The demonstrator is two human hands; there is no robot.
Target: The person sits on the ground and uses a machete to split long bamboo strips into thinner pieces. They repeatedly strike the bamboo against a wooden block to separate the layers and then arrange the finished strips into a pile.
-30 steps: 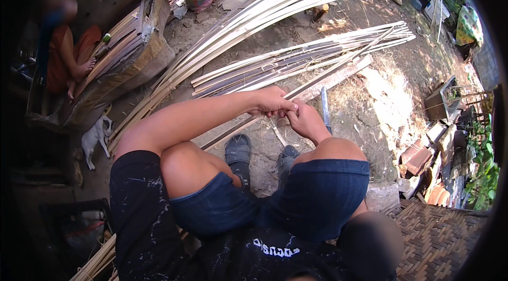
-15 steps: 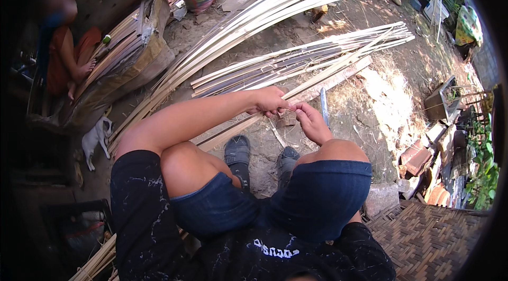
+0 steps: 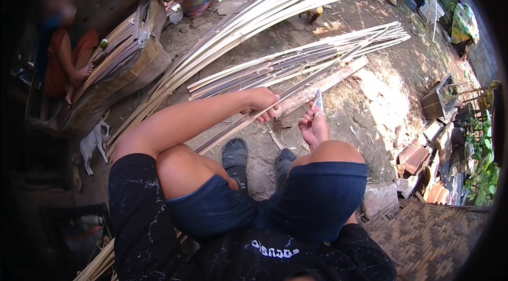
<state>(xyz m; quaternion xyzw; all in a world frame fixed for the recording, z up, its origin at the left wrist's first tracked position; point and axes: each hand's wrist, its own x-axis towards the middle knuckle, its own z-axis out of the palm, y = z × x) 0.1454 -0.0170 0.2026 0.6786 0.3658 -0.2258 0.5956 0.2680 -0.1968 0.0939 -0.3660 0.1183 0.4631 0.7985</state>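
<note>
My left hand [image 3: 261, 103] is closed around a long bamboo strip [image 3: 301, 89], which runs slantwise from near my feet up to the far right. The strip's dark side shows beyond the hand. Just right of it, my right hand [image 3: 313, 126] is raised with its fingers curled. A knife [image 3: 319, 99] sticks up from those fingers, its blade pointing away from me; the handle is hidden. A thin pale fibre shows by the fingertips. Under the strip a pale wooden board [image 3: 338, 79] lies on the ground.
Split bamboo strips lie in a long pale bundle [image 3: 254, 22] and a darker one [image 3: 254, 75]. Another person [image 3: 69, 59] sits at the far left, near a white cat [image 3: 94, 146]. Woven matting [image 3: 423, 233] is at lower right, scrap pieces [image 3: 415, 157] above it.
My hands have moved apart, the right one off the strip and slightly nearer me, turning palm up. The strip has gone from showing its pale face to its dark one.
</note>
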